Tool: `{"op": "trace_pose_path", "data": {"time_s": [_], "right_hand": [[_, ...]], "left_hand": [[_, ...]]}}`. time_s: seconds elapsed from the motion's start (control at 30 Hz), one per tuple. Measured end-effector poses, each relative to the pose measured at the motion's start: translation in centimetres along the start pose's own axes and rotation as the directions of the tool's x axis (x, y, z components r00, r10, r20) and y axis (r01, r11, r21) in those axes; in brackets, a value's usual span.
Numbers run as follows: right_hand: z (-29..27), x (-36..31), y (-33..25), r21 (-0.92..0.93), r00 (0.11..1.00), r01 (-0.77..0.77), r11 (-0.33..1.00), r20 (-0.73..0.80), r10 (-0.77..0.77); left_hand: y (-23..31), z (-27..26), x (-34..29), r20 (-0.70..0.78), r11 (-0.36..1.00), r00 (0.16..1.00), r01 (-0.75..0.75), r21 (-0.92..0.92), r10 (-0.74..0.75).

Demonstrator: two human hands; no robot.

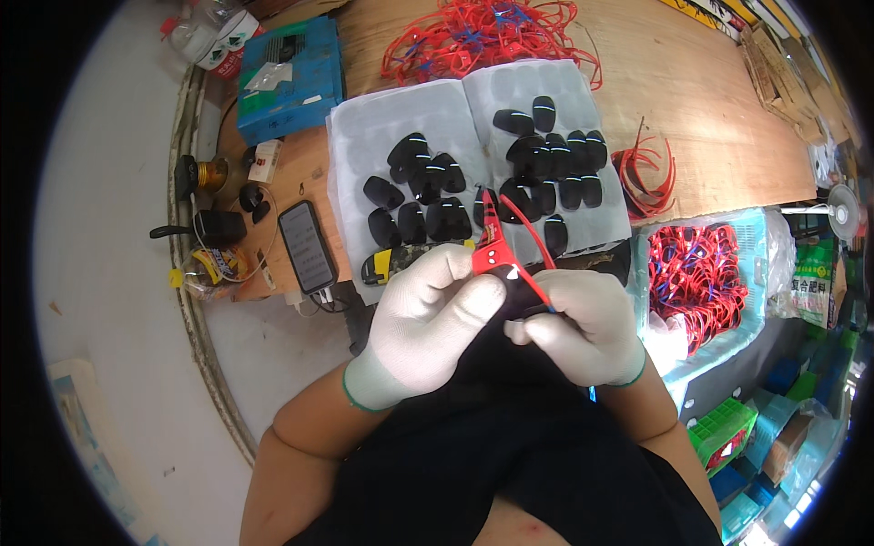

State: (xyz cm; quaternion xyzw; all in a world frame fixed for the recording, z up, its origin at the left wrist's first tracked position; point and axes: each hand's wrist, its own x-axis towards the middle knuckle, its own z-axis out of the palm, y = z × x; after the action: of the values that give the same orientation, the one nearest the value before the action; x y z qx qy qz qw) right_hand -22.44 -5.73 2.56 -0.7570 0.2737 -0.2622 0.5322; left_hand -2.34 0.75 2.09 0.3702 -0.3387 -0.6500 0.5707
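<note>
Both my hands wear white gloves with green cuffs. Between them, in front of my body, is a pair of red-framed sunglasses (492,257), with its temple arms pointing away from me. My left hand (421,320) pinches one corner of the frame between thumb and fingers. My right hand (590,329) closes on the other side, with the fingertips at the frame's edge. A dark lens (521,296) shows between the hands, partly covered by fingers. Just beyond lie many loose dark lenses (411,156) on white padded sheets (360,118). A yellow-and-black object (379,267) sits beside my left hand.
A pile of red frames (492,41) lies at the table's far side. Loose red strips (648,182) lie farther right. At the right stands a light-blue basket (757,264) full of red frames. A phone (308,244) and a blue box (314,68) are on the left.
</note>
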Motion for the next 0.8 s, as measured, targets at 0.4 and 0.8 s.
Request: {"op": "trace_pose_path", "data": {"time_s": [0.4,0.8], "right_hand": [[0.0,0.5,-1.4,-0.017,0.983,-0.180,0.983,0.035,0.181],[1.0,0.7,-1.6,-0.150,0.995,-0.089,0.985,-0.054,0.081]], "left_hand": [[1.3,-1.0,-0.9,-0.008,0.964,1.000,0.001,0.267,0.001],[0.2,-2.8,0.5,0.045,0.982,0.990,0.126,0.142,-0.134]]}}
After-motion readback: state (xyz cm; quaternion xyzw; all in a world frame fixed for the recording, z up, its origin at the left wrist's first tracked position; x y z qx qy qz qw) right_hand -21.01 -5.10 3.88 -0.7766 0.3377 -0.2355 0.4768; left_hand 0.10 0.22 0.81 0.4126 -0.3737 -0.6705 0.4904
